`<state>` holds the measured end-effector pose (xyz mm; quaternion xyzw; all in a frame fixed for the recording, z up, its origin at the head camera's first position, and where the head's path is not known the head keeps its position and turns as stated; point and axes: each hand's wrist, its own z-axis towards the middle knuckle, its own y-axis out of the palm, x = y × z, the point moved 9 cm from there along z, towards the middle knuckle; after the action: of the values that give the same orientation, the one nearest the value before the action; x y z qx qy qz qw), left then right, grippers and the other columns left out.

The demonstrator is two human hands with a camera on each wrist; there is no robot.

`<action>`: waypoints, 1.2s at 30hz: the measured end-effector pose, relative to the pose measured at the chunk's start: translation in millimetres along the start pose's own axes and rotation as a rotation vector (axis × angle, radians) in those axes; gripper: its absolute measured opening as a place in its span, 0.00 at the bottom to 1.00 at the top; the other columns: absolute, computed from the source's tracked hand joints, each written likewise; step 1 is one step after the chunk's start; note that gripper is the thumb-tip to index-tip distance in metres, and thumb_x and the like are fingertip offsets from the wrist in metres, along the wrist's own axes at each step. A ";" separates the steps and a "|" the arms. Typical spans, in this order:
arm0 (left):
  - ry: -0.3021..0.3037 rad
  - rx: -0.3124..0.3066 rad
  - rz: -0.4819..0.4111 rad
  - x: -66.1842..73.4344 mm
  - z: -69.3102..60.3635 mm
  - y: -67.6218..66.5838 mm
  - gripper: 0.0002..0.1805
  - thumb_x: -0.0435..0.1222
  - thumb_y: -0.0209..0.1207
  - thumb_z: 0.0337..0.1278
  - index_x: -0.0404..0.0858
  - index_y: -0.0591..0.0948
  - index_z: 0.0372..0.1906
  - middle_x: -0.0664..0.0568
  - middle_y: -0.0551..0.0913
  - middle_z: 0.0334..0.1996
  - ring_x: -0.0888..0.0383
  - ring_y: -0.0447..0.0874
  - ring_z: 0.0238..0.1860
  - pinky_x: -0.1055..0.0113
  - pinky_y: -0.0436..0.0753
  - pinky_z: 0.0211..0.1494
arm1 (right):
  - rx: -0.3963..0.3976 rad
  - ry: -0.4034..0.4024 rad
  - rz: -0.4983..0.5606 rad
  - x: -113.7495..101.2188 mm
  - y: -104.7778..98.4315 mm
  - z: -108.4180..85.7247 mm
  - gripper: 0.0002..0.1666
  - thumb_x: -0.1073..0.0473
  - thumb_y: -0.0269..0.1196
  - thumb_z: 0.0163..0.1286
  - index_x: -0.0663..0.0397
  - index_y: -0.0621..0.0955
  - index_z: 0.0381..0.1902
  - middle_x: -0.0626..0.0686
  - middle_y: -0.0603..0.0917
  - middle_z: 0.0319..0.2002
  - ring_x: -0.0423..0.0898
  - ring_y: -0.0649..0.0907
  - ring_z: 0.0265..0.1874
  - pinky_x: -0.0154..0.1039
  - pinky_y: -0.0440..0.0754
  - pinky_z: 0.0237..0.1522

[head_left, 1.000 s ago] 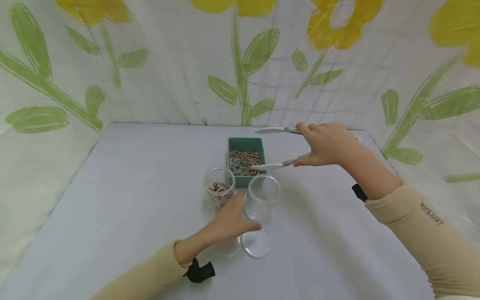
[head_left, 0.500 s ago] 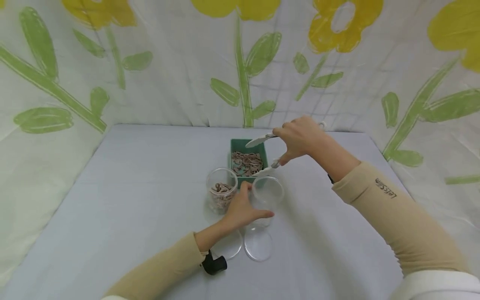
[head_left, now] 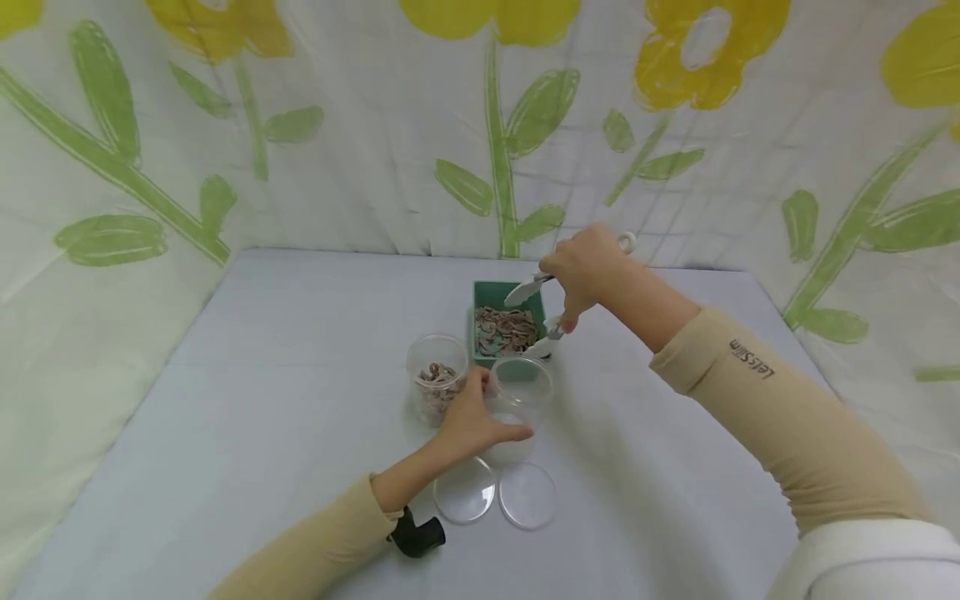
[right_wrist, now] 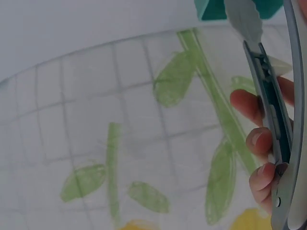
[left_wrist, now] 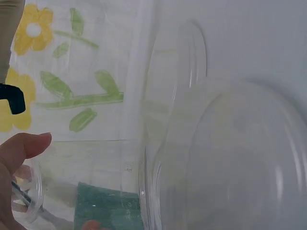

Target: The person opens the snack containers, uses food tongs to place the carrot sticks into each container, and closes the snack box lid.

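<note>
My left hand (head_left: 468, 427) grips a clear jar (head_left: 522, 385) in the head view, thumb on the near side and fingers on the far side. No contents show in this jar. Left of it stands another clear jar (head_left: 437, 396), part filled with small brownish curved pieces. Behind both, a green bin (head_left: 491, 293) has more of these pieces (head_left: 510, 329). My right hand (head_left: 588, 268) holds tongs (head_left: 527, 291) with their arms spread over the bin's right part. In the right wrist view, several fingers (right_wrist: 259, 141) curl against one arm of the tongs, whose pale tip points to the bin.
Two clear round lids, a left lid (head_left: 465, 492) and a right lid (head_left: 528, 497), lie side by side in front of the jars. The pale table (head_left: 300, 375) ends at a flower-printed curtain (head_left: 360, 167) at the back.
The tongs came leftward and down toward the bin with my right hand. My left hand reached round the jar on the right and shifted slightly with it.
</note>
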<state>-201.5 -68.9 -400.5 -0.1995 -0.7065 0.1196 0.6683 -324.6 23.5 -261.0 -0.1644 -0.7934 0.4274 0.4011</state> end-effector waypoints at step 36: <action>0.164 0.010 -0.021 0.8 -1.5 0.8 0.40 0.33 0.77 0.24 0.33 0.67 0.49 0.44 0.73 0.45 0.49 0.73 0.48 0.53 0.75 0.53 | -0.022 0.035 0.026 -9.8 10.8 15.3 0.40 0.26 0.71 0.42 0.54 0.84 0.40 0.51 0.82 0.35 0.46 0.78 0.29 0.42 0.80 0.32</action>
<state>-200.0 -67.9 -399.9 -0.1979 -0.6510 0.0993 0.7261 -331.3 15.5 -279.5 -0.1863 -0.7888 0.4208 0.4075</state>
